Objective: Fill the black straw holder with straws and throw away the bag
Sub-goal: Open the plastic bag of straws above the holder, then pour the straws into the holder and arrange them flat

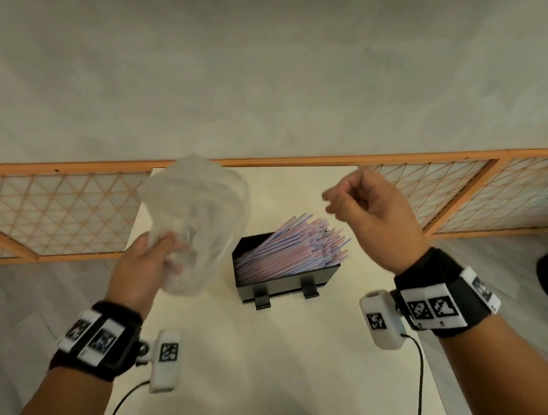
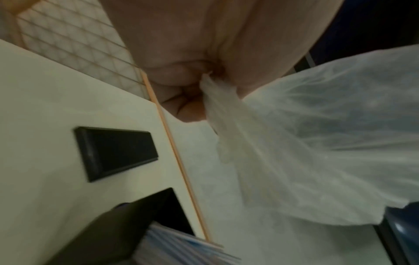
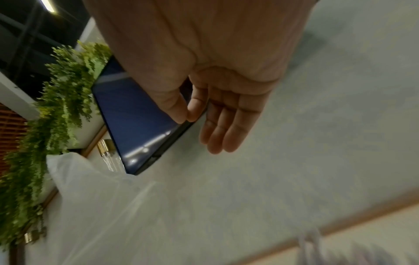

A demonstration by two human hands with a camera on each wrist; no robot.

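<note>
White table (image 1: 307,349): clear bag (image 1: 199,218) crumpled (left hand (image 1: 141,266) grips).

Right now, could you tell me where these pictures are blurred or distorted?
Head view: the wide lens bows the wooden lattice rail; the right hand has smeared fingertips. Left wrist view: the plastic bag and black straw holder are soft. Right wrist view: the hanging greenery streaks with motion.

My left hand (image 2: 181,62) pinches the clear bag (image 2: 317,143) — below, the straw holder (image 2: 102,233) with straws (image 2: 176,249) on the tabletop (image 2: 45,107).
</note>
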